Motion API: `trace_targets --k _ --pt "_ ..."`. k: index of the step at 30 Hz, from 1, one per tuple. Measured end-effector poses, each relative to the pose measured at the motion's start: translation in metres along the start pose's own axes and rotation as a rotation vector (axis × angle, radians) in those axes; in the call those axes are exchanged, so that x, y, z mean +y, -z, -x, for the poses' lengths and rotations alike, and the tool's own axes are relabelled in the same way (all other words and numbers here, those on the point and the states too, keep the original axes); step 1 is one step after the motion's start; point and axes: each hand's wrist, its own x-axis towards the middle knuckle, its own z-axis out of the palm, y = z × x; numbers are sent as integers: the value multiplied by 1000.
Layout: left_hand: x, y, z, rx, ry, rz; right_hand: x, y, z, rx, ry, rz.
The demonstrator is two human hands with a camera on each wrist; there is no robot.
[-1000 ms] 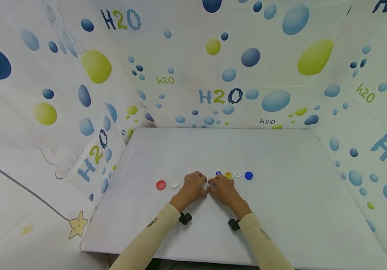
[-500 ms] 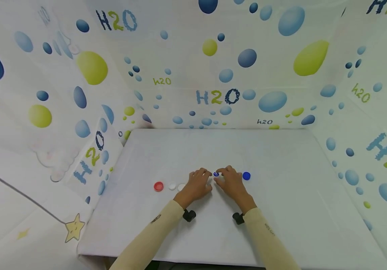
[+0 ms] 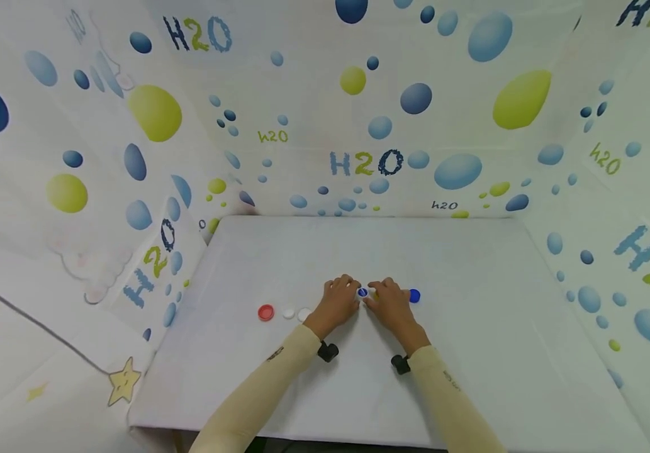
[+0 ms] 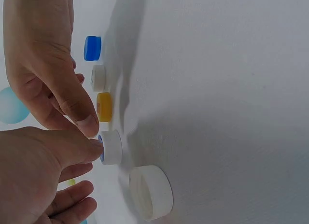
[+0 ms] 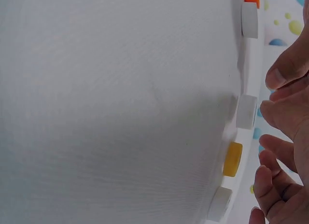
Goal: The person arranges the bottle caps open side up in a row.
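In the head view, a small white cap with a blue patterned top (image 3: 362, 292) sits on the table between my two hands. My left hand (image 3: 337, 303) is at its left side; in the left wrist view the thumb tip (image 4: 95, 149) overlaps its top edge. Close on the cap's right is my right hand (image 3: 391, 309), thumb and forefinger spread apart. Farther along the row, the left wrist view shows a yellow cap (image 4: 105, 107), a white cap (image 4: 98, 78) and a blue cap (image 4: 92, 48). A larger white cap (image 4: 152, 192) stands nearer that camera.
Left of my hands on the white table (image 3: 234, 377) lie a red ring-shaped cap (image 3: 265, 313), a small white disc (image 3: 289, 314) and a white cap (image 3: 303, 314) partly behind the left hand. Printed cloth walls (image 3: 279, 170) enclose the table.
Both hands have left the clear cap near the middle and shifted up to the blue-topped white cap. In the last half second the left hand has come in closer from the left.
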Motion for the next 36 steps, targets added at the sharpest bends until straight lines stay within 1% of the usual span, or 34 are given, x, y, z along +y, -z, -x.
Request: trace_targets --k 6,12,17,24,29,36 --pt "1 -1 -8 -27 7 -19 0 -2 -2 -4 1 10" --pt "0 -5 -11 -23 5 -67 2 -10 -3 -15 1 9" --pt "0 -6 -14 -15 -8 -98 3 -11 -3 -7 1 13" --pt "-1 -7 -15 -25 -6 -90 3 -12 -5 -24 5 28" --pt "-4 -9 -16 -6 -15 -84 2 -13 -7 -41 -4 48" --pt "-8 -13 -19 20 -25 -49 2 -14 -9 -26 2 60"
